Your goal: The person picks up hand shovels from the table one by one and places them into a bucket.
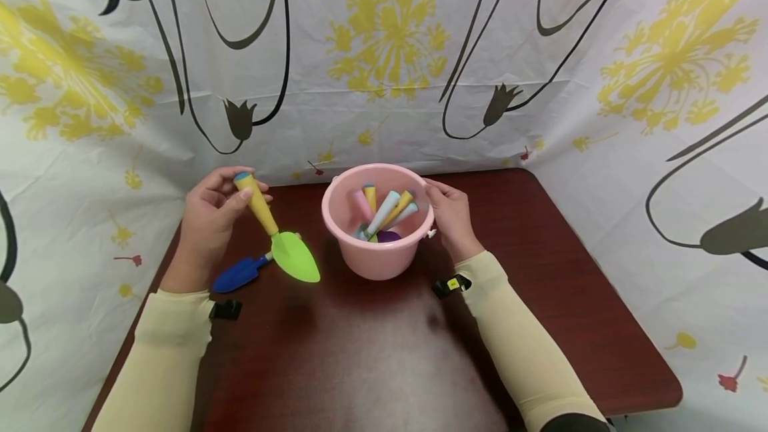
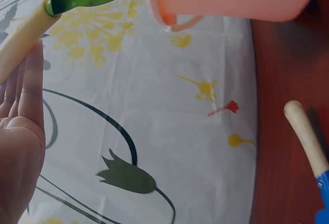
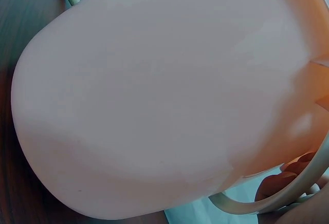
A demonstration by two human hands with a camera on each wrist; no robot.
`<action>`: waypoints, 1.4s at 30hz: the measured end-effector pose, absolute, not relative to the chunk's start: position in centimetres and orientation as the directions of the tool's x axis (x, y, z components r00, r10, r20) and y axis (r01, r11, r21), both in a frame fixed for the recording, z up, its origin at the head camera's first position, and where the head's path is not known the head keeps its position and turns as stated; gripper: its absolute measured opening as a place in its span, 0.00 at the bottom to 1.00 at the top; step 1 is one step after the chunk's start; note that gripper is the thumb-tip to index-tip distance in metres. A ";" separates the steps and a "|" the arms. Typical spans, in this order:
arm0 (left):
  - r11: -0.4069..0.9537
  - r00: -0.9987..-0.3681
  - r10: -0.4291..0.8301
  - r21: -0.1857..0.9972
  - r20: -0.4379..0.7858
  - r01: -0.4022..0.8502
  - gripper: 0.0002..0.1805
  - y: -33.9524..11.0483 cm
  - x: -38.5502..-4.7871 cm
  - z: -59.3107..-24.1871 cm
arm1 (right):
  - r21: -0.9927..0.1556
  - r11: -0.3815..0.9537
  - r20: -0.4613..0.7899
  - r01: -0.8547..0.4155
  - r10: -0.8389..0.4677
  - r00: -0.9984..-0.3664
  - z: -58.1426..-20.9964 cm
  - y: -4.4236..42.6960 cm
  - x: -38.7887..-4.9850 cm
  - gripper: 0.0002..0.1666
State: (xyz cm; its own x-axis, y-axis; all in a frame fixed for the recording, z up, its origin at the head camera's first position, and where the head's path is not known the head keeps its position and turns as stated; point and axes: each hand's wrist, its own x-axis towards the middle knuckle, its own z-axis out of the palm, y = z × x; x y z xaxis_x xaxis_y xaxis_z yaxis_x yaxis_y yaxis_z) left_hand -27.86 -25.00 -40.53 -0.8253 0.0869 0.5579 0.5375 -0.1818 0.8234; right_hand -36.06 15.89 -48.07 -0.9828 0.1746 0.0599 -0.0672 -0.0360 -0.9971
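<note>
My left hand [image 1: 210,219] pinches the yellow, blue-tipped handle of a toy trowel [image 1: 294,257], its green blade pointing down to the right above the table. In the left wrist view the trowel's handle [image 2: 25,39] lies against my fingers. A pink bucket [image 1: 378,259] stands right of the trowel, holding several toy tools [image 1: 384,212] with yellow, pink and pale blue handles; their lower ends are partly hidden. My right hand [image 1: 453,215] grips the bucket's right rim. Filling most of the right wrist view is the bucket's side [image 3: 154,95], with its handle [image 3: 288,198] near my fingers.
A blue trowel [image 1: 237,276] with a wooden handle lies on the dark red table [image 1: 372,352], below and beside my left hand. Patterned white sheeting [image 1: 384,125] hangs close behind the table and along both sides.
</note>
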 end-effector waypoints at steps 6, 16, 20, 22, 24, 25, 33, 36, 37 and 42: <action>-0.152 -0.820 0.087 0.821 0.566 0.550 0.14 -24.0 -28.3 -39.2 | -0.998 -0.026 0.054 -0.060 0.177 -0.983 -47.9 15.8 -36.0 0.19; -0.173 -0.795 0.117 0.800 0.596 0.574 0.15 -21.4 -29.7 -37.7 | -0.999 -0.016 0.034 -0.038 0.175 -0.984 -48.1 16.0 -36.0 0.19; -0.185 -0.781 0.106 0.784 0.616 0.593 0.14 -20.5 -29.9 -36.9 | -0.999 -0.012 0.041 -0.044 0.171 -0.984 -48.1 16.0 -36.0 0.19; -0.188 -0.775 0.100 0.776 0.625 0.602 0.14 -20.0 -30.1 -36.5 | -0.999 -0.012 0.042 -0.044 0.173 -0.984 -48.1 15.9 -36.0 0.19; -0.191 -0.770 0.097 0.772 0.630 0.607 0.14 -19.5 -30.4 -36.1 | -0.999 -0.013 0.040 -0.043 0.178 -0.983 -48.1 16.0 -35.9 0.19; -0.198 -0.769 0.097 0.770 0.632 0.607 0.15 -19.3 -30.5 -36.0 | -0.999 -0.015 0.039 -0.043 0.179 -0.983 -48.1 16.0 -35.9 0.19; -0.201 -0.765 0.109 0.768 0.635 0.609 0.16 -17.5 -31.4 -35.4 | -0.999 -0.009 0.040 -0.043 0.174 -0.984 -48.0 16.0 -35.9 0.20; -0.197 -0.757 0.119 0.763 0.642 0.616 0.16 -17.0 -31.7 -35.3 | -0.999 -0.004 0.044 -0.046 0.173 -0.984 -48.0 16.0 -35.8 0.19; -0.200 -0.755 0.124 0.761 0.644 0.617 0.16 -16.8 -31.8 -35.3 | -0.999 -0.005 0.046 -0.047 0.173 -0.984 -48.0 16.0 -35.8 0.19; -0.207 -0.770 0.164 0.785 0.617 0.584 0.16 -15.8 -32.4 -35.4 | -0.999 -0.011 0.050 -0.053 0.174 -0.983 -48.0 16.0 -35.7 0.19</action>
State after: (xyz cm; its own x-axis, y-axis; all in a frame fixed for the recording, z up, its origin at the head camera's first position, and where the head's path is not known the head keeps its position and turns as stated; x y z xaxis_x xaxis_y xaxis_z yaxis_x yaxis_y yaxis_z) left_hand -32.43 -15.84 -35.41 -0.7699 0.1641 0.6167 0.5844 -0.2067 0.7847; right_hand -35.73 16.00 -47.97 -0.9835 0.1738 0.0505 -0.0531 -0.0106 -0.9985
